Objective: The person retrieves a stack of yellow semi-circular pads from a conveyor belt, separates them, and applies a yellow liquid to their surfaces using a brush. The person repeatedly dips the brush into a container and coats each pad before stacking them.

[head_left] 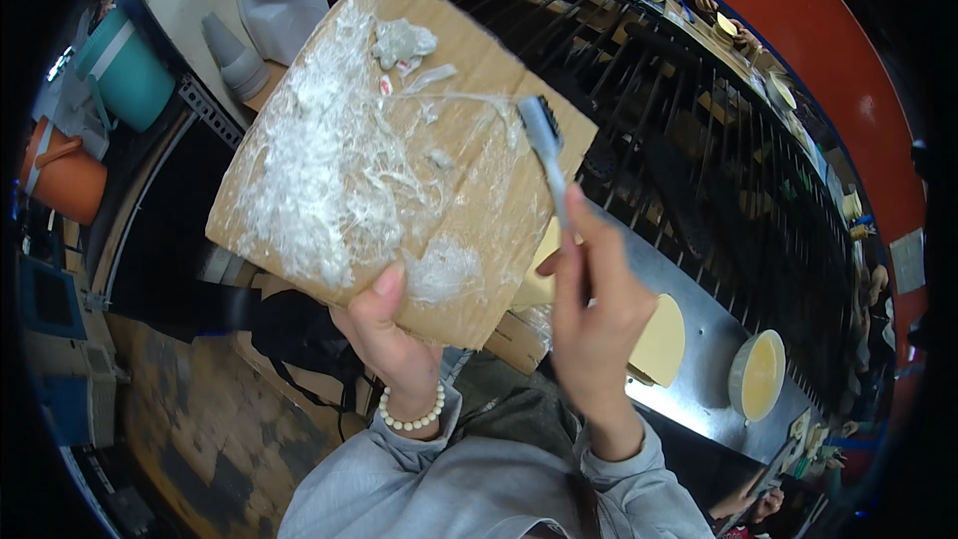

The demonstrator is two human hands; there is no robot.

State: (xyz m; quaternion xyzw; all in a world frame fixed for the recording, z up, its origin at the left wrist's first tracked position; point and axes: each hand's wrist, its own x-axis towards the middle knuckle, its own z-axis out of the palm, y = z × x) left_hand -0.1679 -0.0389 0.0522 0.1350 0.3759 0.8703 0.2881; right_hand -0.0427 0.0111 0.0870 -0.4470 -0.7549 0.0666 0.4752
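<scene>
My left hand (384,324) grips the lower edge of a brown cardboard piece (479,175), its thumb on the face and the other fingers hidden behind. White, stringy, glue-like residue (309,160) coats the left half of the board, with a grey lump (403,43) near the top. In my right hand (599,289) is a grey toothbrush-like brush (544,135) with dark bristles. Its head is over the board's right side, and a thin strand stretches from it across to the residue. Whether the bristles touch the cardboard I cannot tell.
Right of my right hand, a metal surface bears pale yellow flat pieces (663,339) and a white bowl (739,379) of yellowish contents. Beyond runs a dark slatted rack or conveyor (689,140). Teal (135,75) and orange (75,180) buckets stand left. Another person's hands (753,504) show lower right.
</scene>
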